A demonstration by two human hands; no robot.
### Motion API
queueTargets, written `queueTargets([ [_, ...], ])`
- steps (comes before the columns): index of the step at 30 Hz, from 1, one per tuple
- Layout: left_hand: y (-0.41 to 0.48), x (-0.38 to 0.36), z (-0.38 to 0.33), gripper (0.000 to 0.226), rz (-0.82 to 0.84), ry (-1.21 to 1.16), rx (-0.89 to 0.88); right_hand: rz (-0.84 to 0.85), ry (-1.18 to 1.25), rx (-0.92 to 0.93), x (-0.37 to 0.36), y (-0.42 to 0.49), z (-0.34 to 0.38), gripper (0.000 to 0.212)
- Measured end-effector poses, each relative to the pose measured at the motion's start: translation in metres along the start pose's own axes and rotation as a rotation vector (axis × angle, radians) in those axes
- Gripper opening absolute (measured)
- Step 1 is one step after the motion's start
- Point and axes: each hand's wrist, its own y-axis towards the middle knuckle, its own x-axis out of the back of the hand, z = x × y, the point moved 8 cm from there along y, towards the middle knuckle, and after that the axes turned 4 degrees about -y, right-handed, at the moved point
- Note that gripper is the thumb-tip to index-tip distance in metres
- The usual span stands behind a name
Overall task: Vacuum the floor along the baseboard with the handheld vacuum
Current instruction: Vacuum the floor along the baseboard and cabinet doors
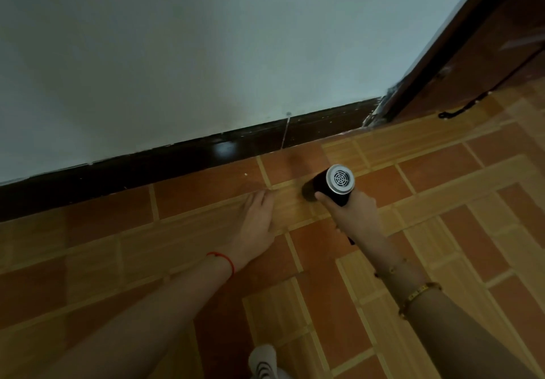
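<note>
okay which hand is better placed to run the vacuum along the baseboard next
Right. The right hand grips the black handheld vacuum, its nose down on the tiled floor near the dark baseboard; the left hand lies flat and empty.

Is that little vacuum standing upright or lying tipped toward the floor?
Tipped: the handheld vacuum slants nose-down at the tiles, its silver rear grille facing up, gripped by the right hand.

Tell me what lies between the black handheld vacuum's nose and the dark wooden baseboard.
In the head view, only bare orange-brown floor tile separates the black handheld vacuum from the dark wooden baseboard; a small white speck sits off to the left.
</note>
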Motion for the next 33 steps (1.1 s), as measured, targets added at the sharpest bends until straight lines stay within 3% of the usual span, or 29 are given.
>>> queueTargets([
  [5,0.003,-0.025,-0.027,0.071,0.044,0.033,-0.104,-0.126,0.014,-0.136,0.028,-0.007,-0.047,0.063],
  [13,0.001,-0.046,-0.047,0.068,0.071,0.076,-0.161,-0.051,0.032,-0.164,0.032,-0.008,-0.052,0.063],
  [19,-0.001,-0.043,-0.038,0.069,0.071,0.103,-0.168,-0.093,0.044,-0.218,0.039,-0.001,-0.054,0.062],
  [28,0.0,-0.015,0.004,0.069,0.007,0.123,0.005,0.081,0.104,0.054,-0.004,0.006,0.027,0.063],
  [33,-0.008,0.013,0.037,0.059,-0.046,0.149,0.096,0.194,0.114,0.253,-0.043,0.004,0.093,0.048],
])
